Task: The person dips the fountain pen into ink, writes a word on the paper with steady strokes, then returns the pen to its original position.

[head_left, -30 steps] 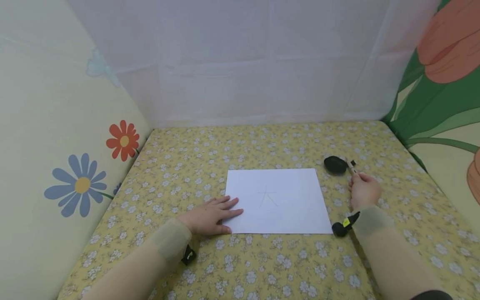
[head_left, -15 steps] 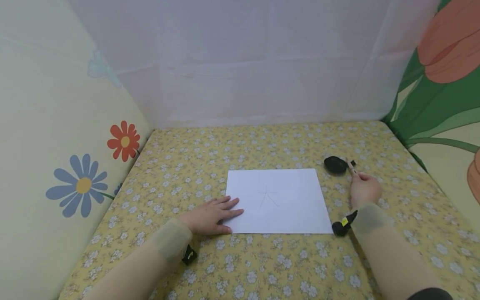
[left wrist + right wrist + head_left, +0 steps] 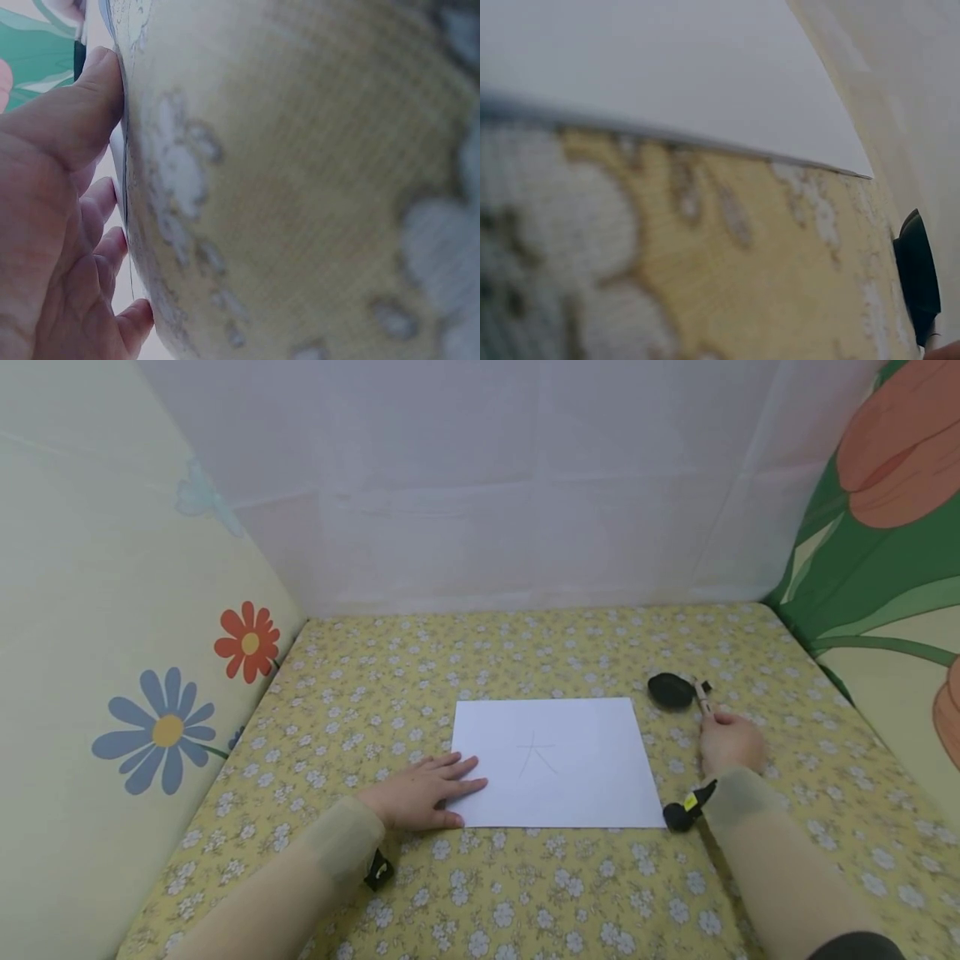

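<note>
My left hand [image 3: 420, 792] rests with spread fingers on the left edge of a white sheet of paper [image 3: 600, 777]. Thin faint strokes, a crossbar with spreading legs, show mid-sheet. In the left wrist view, the thumb and fingertips of the left hand [image 3: 67, 210] touch the sheet's edge. To the right of the paper, my right hand [image 3: 732, 743] pinches a slim light-brown stick [image 3: 702, 696] with a small black piece by its far end. Its kind I cannot tell. Just left of that end lies a black oval object [image 3: 671, 691], also in the right wrist view at the right edge.
A yellow cloth [image 3: 420, 668] with white flowers covers the table. A pale plain curtain [image 3: 480, 485] stands behind it. Flower-printed panels [image 3: 60, 610] close off the left and right sides. Each wrist wears a small black camera [image 3: 681, 817].
Almost nothing differs. The right hand shifts very slightly, still pinching the stick beside the black oval object; the left hand stays on the paper.
</note>
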